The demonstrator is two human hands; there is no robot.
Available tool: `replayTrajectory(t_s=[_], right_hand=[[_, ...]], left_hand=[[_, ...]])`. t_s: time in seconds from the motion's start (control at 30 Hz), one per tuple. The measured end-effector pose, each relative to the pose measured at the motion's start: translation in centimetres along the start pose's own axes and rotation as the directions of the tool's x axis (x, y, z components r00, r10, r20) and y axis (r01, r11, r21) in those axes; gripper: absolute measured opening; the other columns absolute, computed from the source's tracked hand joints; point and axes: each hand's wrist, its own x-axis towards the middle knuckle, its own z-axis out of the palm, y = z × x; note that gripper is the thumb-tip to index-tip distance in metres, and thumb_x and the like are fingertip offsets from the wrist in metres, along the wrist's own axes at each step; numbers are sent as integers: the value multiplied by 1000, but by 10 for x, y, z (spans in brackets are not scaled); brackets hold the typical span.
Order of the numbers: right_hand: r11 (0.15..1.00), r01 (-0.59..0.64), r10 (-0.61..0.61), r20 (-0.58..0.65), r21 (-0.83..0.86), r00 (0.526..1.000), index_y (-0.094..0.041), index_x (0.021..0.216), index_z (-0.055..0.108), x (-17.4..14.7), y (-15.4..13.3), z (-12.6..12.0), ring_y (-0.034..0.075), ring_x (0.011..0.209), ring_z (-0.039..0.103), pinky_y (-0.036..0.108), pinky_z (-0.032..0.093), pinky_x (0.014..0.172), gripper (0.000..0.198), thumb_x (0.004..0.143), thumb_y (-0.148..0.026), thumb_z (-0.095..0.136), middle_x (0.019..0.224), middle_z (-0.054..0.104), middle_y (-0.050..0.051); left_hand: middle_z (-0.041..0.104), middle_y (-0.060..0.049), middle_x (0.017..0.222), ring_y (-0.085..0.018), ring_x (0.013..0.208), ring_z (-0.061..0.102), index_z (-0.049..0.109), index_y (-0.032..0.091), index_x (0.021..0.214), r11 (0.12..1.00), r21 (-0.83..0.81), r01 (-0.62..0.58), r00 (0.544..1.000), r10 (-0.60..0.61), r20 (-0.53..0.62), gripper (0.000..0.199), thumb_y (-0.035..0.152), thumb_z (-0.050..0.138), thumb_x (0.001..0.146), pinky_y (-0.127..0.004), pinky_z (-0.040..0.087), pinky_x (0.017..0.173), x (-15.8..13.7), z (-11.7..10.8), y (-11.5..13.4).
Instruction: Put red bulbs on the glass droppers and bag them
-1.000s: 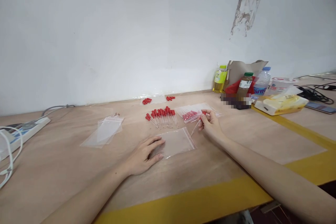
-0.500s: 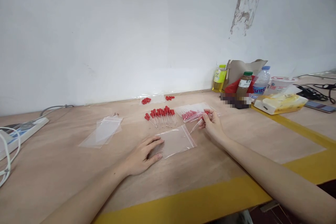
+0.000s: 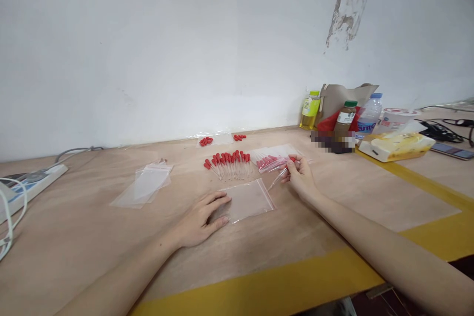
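Note:
My left hand (image 3: pixel 203 219) lies on the table with fingers apart, fingertips and thumb resting on the left edge of a flat clear zip bag (image 3: pixel 248 202). In my right hand (image 3: pixel 301 177) is a glass dropper (image 3: pixel 278 176) with a red rubber bulb, pinched near the bulb. Its thin tip points down and left, close to the bag's zip end; whether it touches the bag I cannot tell. Behind the bag lies a pile of red-bulbed droppers (image 3: pixel 231 160). Beside my right fingers sits a filled zip bag of droppers (image 3: pixel 270 157).
More clear bags (image 3: pixel 150 185) lie at left, near a power strip (image 3: pixel 40 190). Loose red bulbs (image 3: pixel 206 141) rest by the wall. At right stand a yellow-capped bottle (image 3: pixel 310 111), a brown drink bottle (image 3: pixel 345 117), a water bottle (image 3: pixel 370 116) and a tissue pack (image 3: pixel 396 146).
The dropper in my right hand has turned slightly, its tip still near the bag's zip end. The zip end lies a little flatter. My left hand has stayed put.

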Motion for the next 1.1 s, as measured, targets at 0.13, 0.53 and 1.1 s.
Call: replayTrajectory(t_s=[0.13,0.53,1.1], right_hand=[[1000,-5,5,12,5,1000,-22,95,36,-1,2,1,9,47,48,23,46,39,35,71,-43,51,69,50,-3],[1000,-26,26,-18,11,999,-23,93,37,1,-2,0,9,46,48,24,47,40,33,71,-42,52,67,50,-3],[999,-22,23,-36,25,999,-22,94,37,-1,-2,1,8,45,48,22,46,39,34,71,-41,51,67,51,-4]], left_hand=[[34,-4,134,-22,121,33,37,26,127,1000,0,10,1000,-10,11,44,42,38,86,-39,30,100,0,0,0],[35,-4,133,-22,121,34,37,27,126,1000,2,6,1000,-6,4,43,43,37,86,-39,30,99,0,1,-1],[41,-5,127,-22,118,36,45,26,120,1000,20,17,999,-18,36,37,40,35,87,-41,28,99,5,-10,4]])
